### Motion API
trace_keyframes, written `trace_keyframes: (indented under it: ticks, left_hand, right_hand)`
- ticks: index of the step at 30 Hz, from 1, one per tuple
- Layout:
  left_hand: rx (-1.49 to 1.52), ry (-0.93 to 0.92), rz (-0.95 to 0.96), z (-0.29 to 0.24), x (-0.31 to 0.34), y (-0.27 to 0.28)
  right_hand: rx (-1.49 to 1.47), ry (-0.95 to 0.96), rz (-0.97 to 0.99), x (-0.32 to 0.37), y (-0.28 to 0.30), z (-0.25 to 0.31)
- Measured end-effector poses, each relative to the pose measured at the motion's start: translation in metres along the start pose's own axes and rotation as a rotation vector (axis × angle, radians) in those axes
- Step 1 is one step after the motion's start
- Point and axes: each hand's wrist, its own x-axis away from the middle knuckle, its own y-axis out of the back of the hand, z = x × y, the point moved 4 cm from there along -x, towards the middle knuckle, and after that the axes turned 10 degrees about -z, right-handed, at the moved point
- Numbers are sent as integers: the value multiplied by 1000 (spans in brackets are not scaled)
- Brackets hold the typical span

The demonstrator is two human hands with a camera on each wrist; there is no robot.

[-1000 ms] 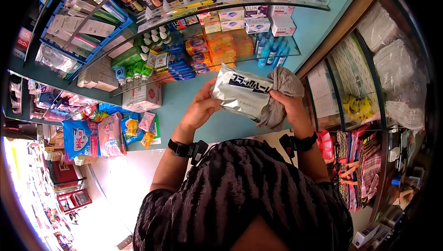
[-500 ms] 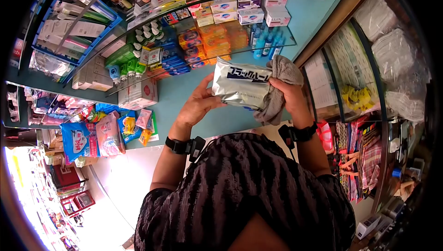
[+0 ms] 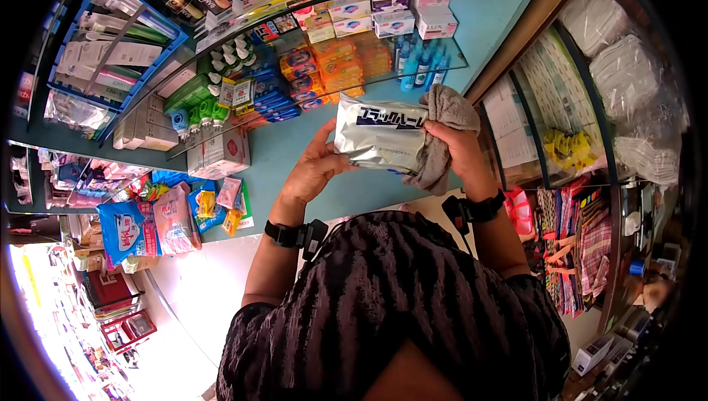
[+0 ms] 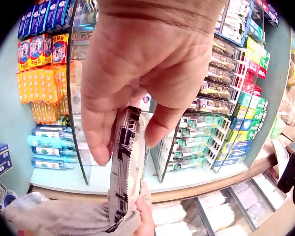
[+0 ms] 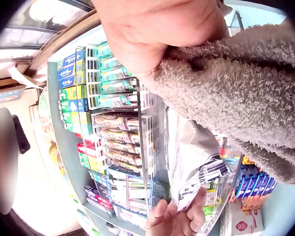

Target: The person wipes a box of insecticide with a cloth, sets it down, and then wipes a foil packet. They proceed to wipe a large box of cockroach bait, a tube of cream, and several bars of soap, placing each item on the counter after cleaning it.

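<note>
At the center of the frame, a person's left hand [image 3: 313,168] pinches one silver packet [image 3: 377,137] by its left end; the right hand [image 3: 459,146] grips one gray cloth [image 3: 451,108] against the other. The foil looks light, slick and pliable, likely best held at both ends. One blue bag [image 3: 120,230] and one pink bag [image 3: 175,216] sit at left.

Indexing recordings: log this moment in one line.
left hand: pinches flat silver foil packet | right hand: grips fluffy grey cloth against packet

Teal counter [image 3: 276,148], a white box [image 3: 221,156] and pink bag [image 3: 175,216] on top.
</note>
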Motion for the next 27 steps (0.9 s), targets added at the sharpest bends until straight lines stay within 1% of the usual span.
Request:
trace_keyframes:
  ticks: [1,4,7,10,13,16,18,20,22,25,27]
  left_hand:
    - [-11,21,-38,0,1,0]
    - [-72,7,-57,8,-4,4]
    - [-63,55,-51,23,-11,16]
    - [-89,75,-109,32,-15,27]
    - [-143,115,-259,56,-27,54]
    - [-50,192,-348,82,-36,77]
    - [-37,258,-337,108,-45,97]
    - [-29,308,-319,133,-56,109]
    - [-26,344,-294,157,-67,113]
    - [46,389,-273,188,-83,108]
    - [42,401,-278,208,-97,105]
  right_hand:
    - [-6,6,-3,0,1,-1]
    - [28,5,15,0,3,-2]
    - [96,-34,0,-3,11,-10]
    - [54,-12,-95,-4,24,1]
    - [37,-4,-224,-5,53,13]
    - [-30,29,-290,-3,81,24]
    - [-39,58,-335,-1,99,27]
    - [-35,40,-380,4,109,29]
    - [-55,7,-405,9,118,26]
    - [-17,10,-411,17,127,23]
    - [3,-12,-443,21,133,24]
